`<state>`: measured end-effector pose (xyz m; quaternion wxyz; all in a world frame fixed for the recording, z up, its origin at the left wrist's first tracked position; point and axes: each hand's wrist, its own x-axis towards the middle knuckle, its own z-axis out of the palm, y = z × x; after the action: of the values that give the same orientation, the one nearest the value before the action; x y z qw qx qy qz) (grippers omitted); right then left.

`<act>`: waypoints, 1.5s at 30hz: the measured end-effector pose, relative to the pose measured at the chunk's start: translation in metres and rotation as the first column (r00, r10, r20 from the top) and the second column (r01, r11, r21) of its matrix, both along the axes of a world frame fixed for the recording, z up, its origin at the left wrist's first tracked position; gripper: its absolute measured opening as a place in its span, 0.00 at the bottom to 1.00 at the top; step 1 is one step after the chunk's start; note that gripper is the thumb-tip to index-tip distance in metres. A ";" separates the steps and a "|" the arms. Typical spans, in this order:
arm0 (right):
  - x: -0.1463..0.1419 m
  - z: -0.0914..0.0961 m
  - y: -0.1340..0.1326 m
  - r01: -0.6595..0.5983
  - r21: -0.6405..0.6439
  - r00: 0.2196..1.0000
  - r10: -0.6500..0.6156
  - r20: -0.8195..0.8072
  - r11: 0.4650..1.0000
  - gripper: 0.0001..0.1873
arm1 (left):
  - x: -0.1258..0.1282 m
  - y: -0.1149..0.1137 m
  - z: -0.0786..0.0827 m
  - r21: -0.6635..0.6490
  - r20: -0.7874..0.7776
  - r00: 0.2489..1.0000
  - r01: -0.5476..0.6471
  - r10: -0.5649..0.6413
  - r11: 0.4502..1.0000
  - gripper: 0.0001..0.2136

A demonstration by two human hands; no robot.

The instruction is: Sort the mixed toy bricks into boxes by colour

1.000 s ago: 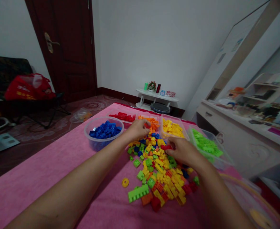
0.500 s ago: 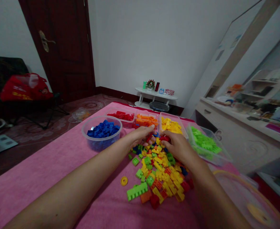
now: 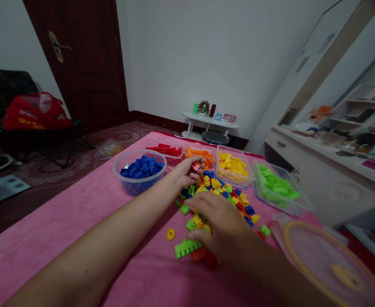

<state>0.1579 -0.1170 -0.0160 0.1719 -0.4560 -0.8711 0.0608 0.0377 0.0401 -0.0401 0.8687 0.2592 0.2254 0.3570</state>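
My left hand [image 3: 183, 171] is closed around red toy bricks [image 3: 196, 166], just beyond the mixed pile. Lower down and nearer to me, my right hand [image 3: 221, 221] spreads over the pile with its fingers apart, and nothing shows in its grip. Beneath it lies the heap of loose yellow, green, blue, orange and red bricks [image 3: 243, 199], partly hidden by the palm. A long green brick [image 3: 187, 248] and a yellow ring-shaped piece [image 3: 170, 233] lie at the near side of the heap.
A round tub [image 3: 123, 184] holds blue bricks. Behind the heap, clear boxes hold red bricks [image 3: 164, 149], orange bricks [image 3: 203, 154] and yellow bricks [image 3: 234, 166]. Green bricks [image 3: 277, 183] fill a box at right, near a yellow-rimmed round lid [image 3: 318, 260]. Pink cloth [image 3: 78, 217] covers the table.
My right hand has moved from the far part of the heap toward me and spread over its near part. My left hand has shifted slightly away, still with red bricks in it.
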 end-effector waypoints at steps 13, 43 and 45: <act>0.004 -0.051 0.011 -0.040 0.124 0.987 0.019 0.162 0.991 0.19 | -0.023 0.000 0.037 0.023 0.073 0.994 -0.079 0.077 0.997 0.02; -0.003 -0.011 0.146 0.331 0.054 0.884 -0.330 0.331 0.942 0.31 | -0.050 0.006 0.054 0.029 0.184 0.973 -0.148 0.141 0.988 0.04; -0.010 -0.001 0.149 0.330 0.092 0.888 -0.342 0.309 0.940 0.30 | -0.052 0.006 0.056 0.024 0.184 0.971 -0.162 0.155 0.987 0.04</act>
<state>0.1476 0.0323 -0.0167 0.0445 -0.6002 -0.7963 -0.0607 -0.0139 0.0462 0.0156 0.8492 0.2236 0.1585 0.4514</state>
